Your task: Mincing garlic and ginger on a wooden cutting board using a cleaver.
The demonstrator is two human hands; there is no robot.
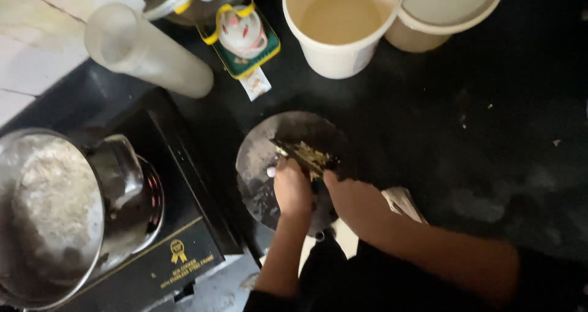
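Note:
A round grey stone slab (263, 152) lies on the dark counter in the middle of the head view. My left hand (291, 188) rests on it with fingers curled, pressing on a small pale piece at its fingertips. My right hand (349, 195) is closed on the handle of a knife (301, 154), whose blade lies across the slab. Yellowish chopped bits cling to the blade and sit around it.
A gas stove (184, 226) stands at the left with a steel pot (52, 214) full of white food. Behind are a pale cylinder (147, 49), a green and yellow packet (245, 42), a white bucket (340, 36) of liquid and a lidded tub (441, 11).

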